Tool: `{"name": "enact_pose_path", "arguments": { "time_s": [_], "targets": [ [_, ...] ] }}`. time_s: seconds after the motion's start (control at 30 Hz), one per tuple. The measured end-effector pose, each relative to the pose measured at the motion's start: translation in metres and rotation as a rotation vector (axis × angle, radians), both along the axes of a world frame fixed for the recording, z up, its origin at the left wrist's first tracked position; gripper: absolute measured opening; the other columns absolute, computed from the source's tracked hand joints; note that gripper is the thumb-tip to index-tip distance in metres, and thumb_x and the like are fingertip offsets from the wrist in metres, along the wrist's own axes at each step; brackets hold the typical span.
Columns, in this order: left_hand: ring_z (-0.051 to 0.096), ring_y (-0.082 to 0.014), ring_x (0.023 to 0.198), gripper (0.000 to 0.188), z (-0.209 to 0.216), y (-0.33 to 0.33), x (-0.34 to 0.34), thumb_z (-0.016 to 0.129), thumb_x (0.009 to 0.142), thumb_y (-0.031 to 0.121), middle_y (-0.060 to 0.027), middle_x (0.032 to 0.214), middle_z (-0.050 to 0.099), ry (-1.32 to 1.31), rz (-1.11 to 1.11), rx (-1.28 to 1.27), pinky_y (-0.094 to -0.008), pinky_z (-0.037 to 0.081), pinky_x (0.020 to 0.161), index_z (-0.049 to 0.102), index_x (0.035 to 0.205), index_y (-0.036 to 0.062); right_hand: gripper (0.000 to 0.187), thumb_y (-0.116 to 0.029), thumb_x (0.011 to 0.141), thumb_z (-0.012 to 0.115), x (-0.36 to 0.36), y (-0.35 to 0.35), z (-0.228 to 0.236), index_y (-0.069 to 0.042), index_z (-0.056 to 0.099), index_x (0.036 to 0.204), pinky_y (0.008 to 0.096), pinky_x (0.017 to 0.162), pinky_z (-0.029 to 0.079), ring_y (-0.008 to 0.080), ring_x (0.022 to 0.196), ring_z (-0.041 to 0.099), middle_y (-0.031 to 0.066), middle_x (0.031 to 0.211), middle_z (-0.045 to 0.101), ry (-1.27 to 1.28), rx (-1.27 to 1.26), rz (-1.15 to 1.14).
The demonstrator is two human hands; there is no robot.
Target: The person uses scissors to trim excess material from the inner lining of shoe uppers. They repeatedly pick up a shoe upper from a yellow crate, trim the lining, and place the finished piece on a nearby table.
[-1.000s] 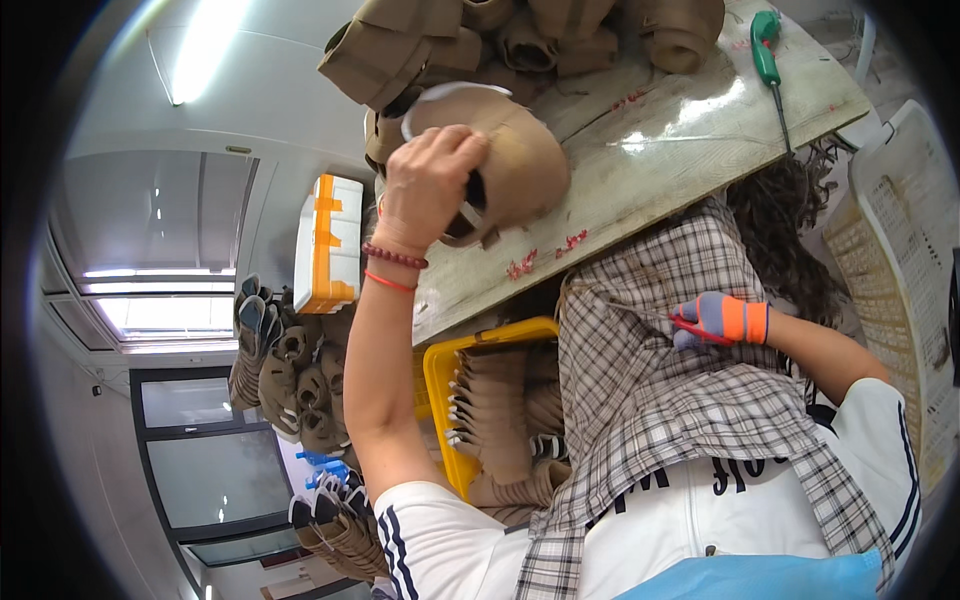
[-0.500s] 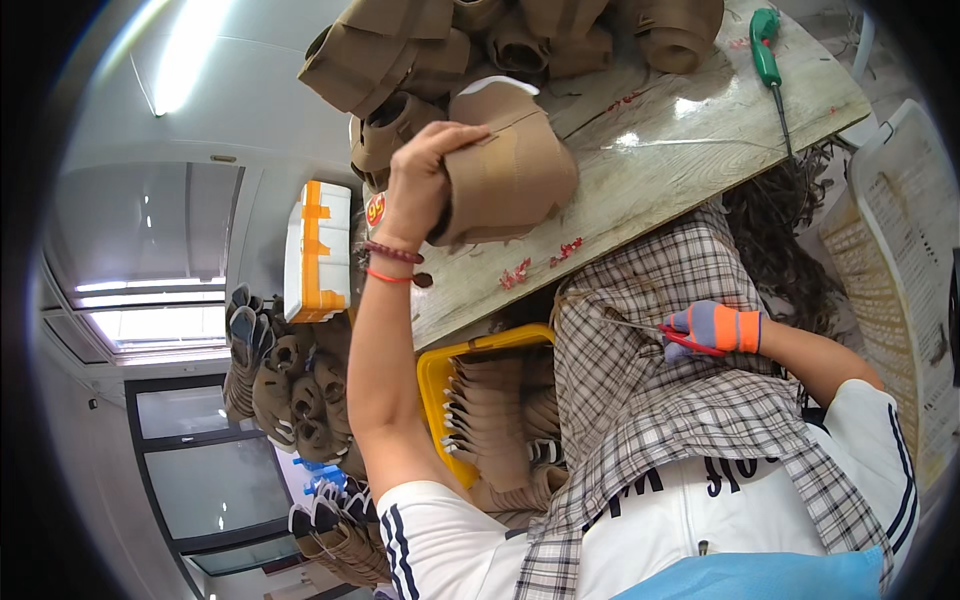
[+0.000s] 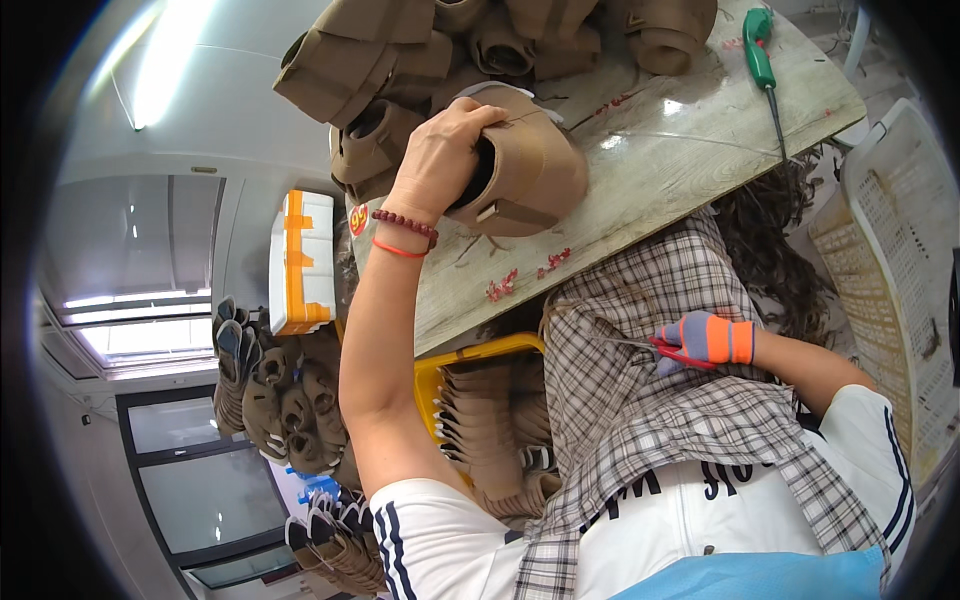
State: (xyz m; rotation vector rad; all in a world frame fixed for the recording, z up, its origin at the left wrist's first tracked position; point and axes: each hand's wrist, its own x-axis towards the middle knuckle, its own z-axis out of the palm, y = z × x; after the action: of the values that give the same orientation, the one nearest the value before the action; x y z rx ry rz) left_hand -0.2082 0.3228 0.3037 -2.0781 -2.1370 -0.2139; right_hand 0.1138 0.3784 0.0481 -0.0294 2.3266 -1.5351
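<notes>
Over the table, my bare left hand is closed on the rim of a brown shoe upper. Its fingers hook over the top edge, and the dark opening faces my wrist. A white edge shows at the upper's far side. My right hand, in a grey and orange glove, is closed around red-handled scissors over my plaid apron. The blades point left. More brown uppers are heaped beyond my left hand at the table's far side.
A green corded tool lies at the table's far right. Below the table's near edge, a yellow crate holds stacked uppers. To the right stands a white plastic basket beside dark scraps. White and orange boxes stand left.
The upper in my left hand has turned and shifted slightly right, showing more of its dark opening and a small light tab low on its side. My right hand still holds the scissors.
</notes>
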Motion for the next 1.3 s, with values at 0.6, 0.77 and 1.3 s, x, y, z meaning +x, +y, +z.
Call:
{"name": "enact_pose_path", "arguments": {
  "time_s": [0.6,0.77,1.3],
  "targets": [
    [0.045,-0.0278,0.127,0.041,0.064,-0.008,-0.068,0.058,0.077,0.005,-0.0101,0.123,0.056,0.234,0.21,0.775,-0.0452,0.027,0.109,0.058,0.118,0.0099,0.064,-0.065,0.078,0.066,0.001,-0.003,-0.011,-0.007,0.065,0.104,0.0342,0.066,0.049,0.0283,0.073,0.065,0.0131,0.079,0.068,0.009,0.032,-0.024],
    [0.019,-0.0345,0.143,0.067,0.104,0.001,-0.125,0.074,0.078,0.029,-0.0174,0.149,0.029,0.401,0.704,0.626,-0.0567,0.015,0.113,0.046,0.137,0.0185,0.062,-0.062,0.078,0.068,0.0,-0.005,-0.015,-0.008,0.063,0.107,0.0331,0.064,0.049,0.0266,0.069,0.065,0.0123,0.076,0.067,0.03,0.051,0.012],
    [0.063,-0.0276,0.098,0.034,0.228,-0.156,-0.166,0.067,0.078,0.0,-0.0196,0.108,0.064,-0.119,0.49,0.987,-0.0366,0.05,0.087,0.063,0.11,-0.007,0.05,-0.053,0.08,0.071,-0.001,-0.009,-0.002,-0.007,0.063,0.098,0.0321,0.066,0.049,0.0215,0.069,0.064,0.0092,0.073,0.066,-0.101,-0.043,-0.052]
  ]
}}
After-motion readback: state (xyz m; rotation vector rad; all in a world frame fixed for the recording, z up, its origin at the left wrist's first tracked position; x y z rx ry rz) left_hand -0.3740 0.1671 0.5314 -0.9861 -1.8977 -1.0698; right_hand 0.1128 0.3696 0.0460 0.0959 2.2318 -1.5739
